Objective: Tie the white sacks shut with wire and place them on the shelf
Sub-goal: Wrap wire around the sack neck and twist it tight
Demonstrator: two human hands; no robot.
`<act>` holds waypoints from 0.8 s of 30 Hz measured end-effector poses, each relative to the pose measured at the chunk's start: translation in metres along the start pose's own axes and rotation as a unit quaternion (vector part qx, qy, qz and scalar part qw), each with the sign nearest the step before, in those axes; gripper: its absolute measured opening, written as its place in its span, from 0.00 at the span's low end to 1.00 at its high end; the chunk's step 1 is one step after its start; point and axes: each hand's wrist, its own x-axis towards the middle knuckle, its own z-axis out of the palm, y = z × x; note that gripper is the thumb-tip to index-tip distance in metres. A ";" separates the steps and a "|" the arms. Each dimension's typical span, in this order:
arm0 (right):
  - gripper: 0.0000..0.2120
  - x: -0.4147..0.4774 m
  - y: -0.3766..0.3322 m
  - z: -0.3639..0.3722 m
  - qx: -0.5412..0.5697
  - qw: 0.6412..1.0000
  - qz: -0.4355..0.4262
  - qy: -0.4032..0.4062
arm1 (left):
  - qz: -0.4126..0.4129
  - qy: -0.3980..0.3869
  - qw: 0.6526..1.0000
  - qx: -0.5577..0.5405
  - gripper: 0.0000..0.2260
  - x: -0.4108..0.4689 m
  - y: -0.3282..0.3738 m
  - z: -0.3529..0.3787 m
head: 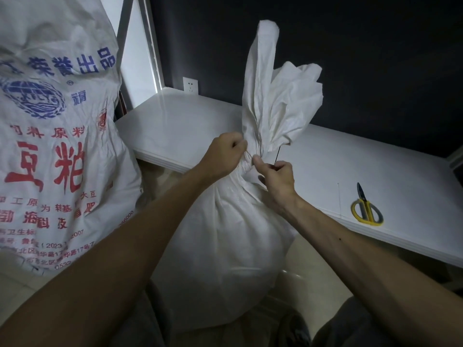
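A full plain white sack (225, 246) stands on the floor between my knees, its neck gathered and its loose top fanning upward. Thin wire (251, 159) is wound around the neck. My left hand (225, 156) pinches one wire end at the left of the neck. At the right of the neck, my right hand (275, 179) pinches the other end, and a dark stiff piece of wire (277, 155) sticks up from its fingers. The white shelf board (190, 126) lies just behind the sack.
A large printed white sack (50, 136) with red and blue lettering stands at the left. Yellow-handled scissors (365, 206) lie on the shelf at the right. A wall socket (190, 84) sits on the dark back wall. A white post (152, 43) rises at the shelf's left corner.
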 end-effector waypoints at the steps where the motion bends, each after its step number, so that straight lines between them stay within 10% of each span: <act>1: 0.28 0.000 -0.001 0.002 0.032 0.999 0.017 -0.032 | 0.003 -0.004 1.000 0.007 0.16 0.000 0.000 -0.001; 24: 0.08 -0.004 0.002 0.025 -0.167 0.980 -0.090 -0.061 | 0.038 0.077 0.977 0.196 0.11 0.000 0.004 0.012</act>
